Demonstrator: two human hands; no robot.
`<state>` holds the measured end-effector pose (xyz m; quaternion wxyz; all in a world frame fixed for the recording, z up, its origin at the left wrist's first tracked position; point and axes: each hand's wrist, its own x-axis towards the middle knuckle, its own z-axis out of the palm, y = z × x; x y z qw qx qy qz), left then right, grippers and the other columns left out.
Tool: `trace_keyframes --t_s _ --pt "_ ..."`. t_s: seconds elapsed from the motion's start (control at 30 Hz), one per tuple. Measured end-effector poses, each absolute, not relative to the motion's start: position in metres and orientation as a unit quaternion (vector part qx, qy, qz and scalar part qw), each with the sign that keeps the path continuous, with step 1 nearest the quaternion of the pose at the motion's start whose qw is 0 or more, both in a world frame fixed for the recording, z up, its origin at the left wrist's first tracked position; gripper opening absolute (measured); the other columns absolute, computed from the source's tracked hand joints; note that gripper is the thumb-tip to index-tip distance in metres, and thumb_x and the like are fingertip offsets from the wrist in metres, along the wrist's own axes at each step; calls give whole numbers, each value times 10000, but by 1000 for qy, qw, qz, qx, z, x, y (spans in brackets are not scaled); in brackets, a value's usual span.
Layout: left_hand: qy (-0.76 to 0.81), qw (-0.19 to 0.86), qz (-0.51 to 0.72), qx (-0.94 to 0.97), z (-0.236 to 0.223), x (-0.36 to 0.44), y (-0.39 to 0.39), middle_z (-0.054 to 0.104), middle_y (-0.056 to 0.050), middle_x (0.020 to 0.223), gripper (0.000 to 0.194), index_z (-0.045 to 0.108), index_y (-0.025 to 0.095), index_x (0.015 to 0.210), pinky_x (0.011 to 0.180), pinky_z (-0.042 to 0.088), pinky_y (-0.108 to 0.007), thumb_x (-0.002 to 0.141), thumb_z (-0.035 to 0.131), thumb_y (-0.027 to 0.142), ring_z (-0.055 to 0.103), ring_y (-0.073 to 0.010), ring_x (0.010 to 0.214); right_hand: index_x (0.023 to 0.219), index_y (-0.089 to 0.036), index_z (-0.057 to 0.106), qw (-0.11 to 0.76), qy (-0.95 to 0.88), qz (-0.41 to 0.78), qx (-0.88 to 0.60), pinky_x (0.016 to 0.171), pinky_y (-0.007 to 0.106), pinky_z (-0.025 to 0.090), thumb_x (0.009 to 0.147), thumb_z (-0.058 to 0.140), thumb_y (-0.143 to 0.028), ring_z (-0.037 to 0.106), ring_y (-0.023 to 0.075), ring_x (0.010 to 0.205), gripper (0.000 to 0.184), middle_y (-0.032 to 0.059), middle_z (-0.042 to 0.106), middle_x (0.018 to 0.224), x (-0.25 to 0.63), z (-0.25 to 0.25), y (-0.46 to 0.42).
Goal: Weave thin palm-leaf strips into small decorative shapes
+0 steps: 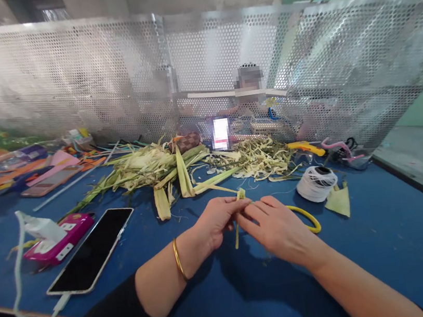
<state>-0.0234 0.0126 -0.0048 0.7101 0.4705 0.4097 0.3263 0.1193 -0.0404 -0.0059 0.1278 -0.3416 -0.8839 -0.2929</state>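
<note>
Well left of the folded leaf strip [241, 194]: magenta power strip [60, 241], then smartphone [94, 251] with cable plugged in. Beyond the strip, to its left: loose heap of pale green leaves [138, 169], husk-like. At the strip's left side: left hand [216, 221], thumb and fingers pinched closed on it. Strip position: between both hands, folded top standing just past the left thumb tip, narrow tail hanging below. Expect next to no weight; floppy, slightly springy at the folds, maybe slick if damp, liable to split along the grain. Best taken right at the fold, flat pads, light pressure; no hard tugging on the tail. Beyond the strip, slightly right: shredded leaf pile [258, 158]. At the strip's right side: right hand [280, 230], fingers bent in close, tips partly hidden; can't tell if gripping or only steadying. Farther right of the strip: yellow loop [315, 225], partly covered, then white thread spool [316, 188].
</note>
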Motion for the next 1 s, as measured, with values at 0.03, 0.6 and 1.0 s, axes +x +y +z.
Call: trace_keyframes --t_s 0.03,0.6,1.0 --pt "407 712 321 473 -4 -24 12 497 54 519 331 611 128 645 385 167 -215 560 784 397 352 -39 413 1103 -115 582 121 -879 -308 -343 721 369 372 904 381 -86 546 215 761 284 105 613 858 118 -7 -40" --pt "376 706 362 480 -4 -24 11 624 -29 663 257 693 110 701 462 282 -193 672 719 363 490 -75 566 826 -161 596 193 -872 -258 -368 746 344 334 895 391 -108 520 200 762 223 69 604 795 123 -8 -40" --pt "388 703 367 470 0 -28 16 704 -93 813 202 711 118 729 415 215 -190 703 685 316 559 -89 603 925 -163 583 282 -888 -172 -319 764 325 398 927 376 -143 553 180 750 208 56 629 776 119 -7 -45"
